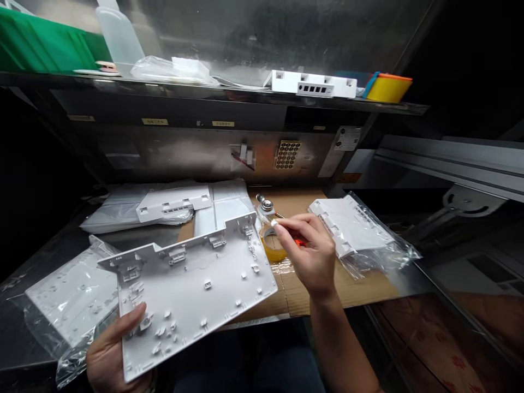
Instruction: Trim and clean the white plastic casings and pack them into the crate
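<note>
My left hand (112,349) grips the near left corner of a large white plastic panel (196,284), holding it tilted above the bench with its ribbed inner side up. My right hand (311,248) hovers just past the panel's right edge, thumb and fingers pinched on a small white piece (273,222). Right under those fingers lies a roll of clear yellowish tape (272,245) on a sheet of cardboard (360,286).
More white panels in clear bags lie at the left (69,295), back (172,202) and right (352,226). A small metal tool (266,204) lies behind the tape. The shelf above holds a white housing (311,84), a yellow container (387,87) and a bottle (118,35).
</note>
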### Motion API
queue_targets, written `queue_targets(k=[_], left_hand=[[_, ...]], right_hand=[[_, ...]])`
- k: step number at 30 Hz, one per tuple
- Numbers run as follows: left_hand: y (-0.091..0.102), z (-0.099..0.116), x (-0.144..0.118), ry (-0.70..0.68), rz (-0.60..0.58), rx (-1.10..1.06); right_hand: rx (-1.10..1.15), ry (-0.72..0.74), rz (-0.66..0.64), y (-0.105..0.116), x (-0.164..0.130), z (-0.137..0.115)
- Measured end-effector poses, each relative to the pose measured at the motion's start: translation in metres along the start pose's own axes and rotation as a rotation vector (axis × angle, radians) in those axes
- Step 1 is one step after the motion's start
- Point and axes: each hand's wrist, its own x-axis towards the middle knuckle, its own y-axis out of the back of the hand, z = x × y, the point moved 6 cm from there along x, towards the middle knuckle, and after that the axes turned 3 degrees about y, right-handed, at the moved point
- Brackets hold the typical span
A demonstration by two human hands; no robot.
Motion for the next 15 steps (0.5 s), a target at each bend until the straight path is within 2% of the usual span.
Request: queue_targets(k=[3, 8, 11, 15], left_hand=[[0.014, -0.006, 0.008, 0.046, -0.062, 0.001], [0.024, -0.012, 0.020, 0.078, -0.387, 0.012], [0.016, -0.016, 0.011, 0.055, -0.379, 0.045], [-0.015, -0.024, -0.015, 0.012, -0.324, 0.124]], right_hand=[[0.008, 0.053, -0.019, -0.015, 0.008, -0.007], [0.008, 0.019, -0.029, -0.025, 0.004, 0.010], [-0.043, -0.007, -0.044, -0.021, 0.001, 0.027], [-0.091, -0.045, 0.021, -0.012, -0.001, 0.034]])
